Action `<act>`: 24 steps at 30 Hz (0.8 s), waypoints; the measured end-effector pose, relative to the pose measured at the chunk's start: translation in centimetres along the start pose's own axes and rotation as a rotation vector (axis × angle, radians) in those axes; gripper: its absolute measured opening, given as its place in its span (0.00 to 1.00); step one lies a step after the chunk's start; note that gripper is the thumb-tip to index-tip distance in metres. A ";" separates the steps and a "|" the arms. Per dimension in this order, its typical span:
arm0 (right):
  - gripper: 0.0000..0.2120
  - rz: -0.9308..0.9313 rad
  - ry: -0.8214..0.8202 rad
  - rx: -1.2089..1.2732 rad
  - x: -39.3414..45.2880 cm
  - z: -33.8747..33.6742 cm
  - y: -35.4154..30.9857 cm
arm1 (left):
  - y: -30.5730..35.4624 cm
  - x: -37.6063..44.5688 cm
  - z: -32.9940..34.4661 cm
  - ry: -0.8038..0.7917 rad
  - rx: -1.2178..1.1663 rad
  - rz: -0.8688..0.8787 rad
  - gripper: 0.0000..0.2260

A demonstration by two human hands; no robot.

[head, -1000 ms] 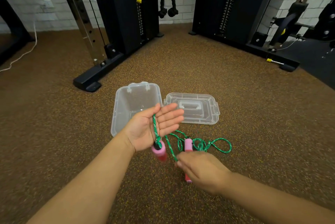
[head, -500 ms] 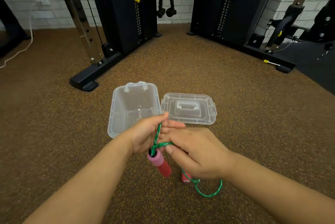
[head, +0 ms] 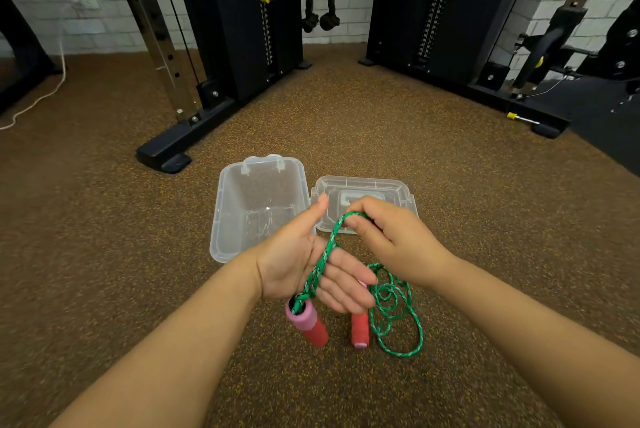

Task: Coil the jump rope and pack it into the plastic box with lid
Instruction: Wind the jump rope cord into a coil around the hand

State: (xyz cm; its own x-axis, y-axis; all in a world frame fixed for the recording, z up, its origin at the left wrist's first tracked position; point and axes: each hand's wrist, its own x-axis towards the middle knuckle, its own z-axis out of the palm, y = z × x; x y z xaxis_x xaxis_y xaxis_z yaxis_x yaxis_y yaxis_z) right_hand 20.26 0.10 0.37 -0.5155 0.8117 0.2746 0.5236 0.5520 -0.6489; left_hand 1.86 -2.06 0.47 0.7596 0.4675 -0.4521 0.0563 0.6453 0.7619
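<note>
Head view is showing one rope [head: 325, 256] with two handles: right hand [head: 388, 240] is pinching it, left hand [head: 304, 258] is lying flat under it.

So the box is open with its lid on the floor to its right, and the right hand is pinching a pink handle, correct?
Not quite. In the head view the right hand pinches the green rope, not a handle. The box is open, with the lid on the floor to its right.

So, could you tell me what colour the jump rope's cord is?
Green with pale flecks; the cord shows best in the head view.
</note>
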 end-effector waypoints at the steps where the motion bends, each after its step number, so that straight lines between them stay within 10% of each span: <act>1: 0.05 0.054 0.011 0.052 -0.1 0.4 0.6 | 0.1 -0.1 0.1 -0.020 -0.009 0.028 0.42; 6: 0.07 0.253 -0.124 0.284 -2.0 3.6 2.4 | 0.0 -0.4 0.6 0.016 -0.057 0.209 0.17; 24: 0.15 -0.073 -0.412 -0.245 -5.3 4.8 -3.1 | 1.3 -0.5 -0.8 0.485 -0.305 0.499 0.31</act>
State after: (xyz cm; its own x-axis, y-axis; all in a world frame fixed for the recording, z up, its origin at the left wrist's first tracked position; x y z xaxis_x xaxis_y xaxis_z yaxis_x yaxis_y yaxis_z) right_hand 18.15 -6.88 -2.42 -0.7567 0.6533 -0.0223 0.5947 0.6739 -0.4383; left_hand 1.04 -0.96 1.35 0.2742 0.9157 -0.2939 -0.4544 0.3927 0.7996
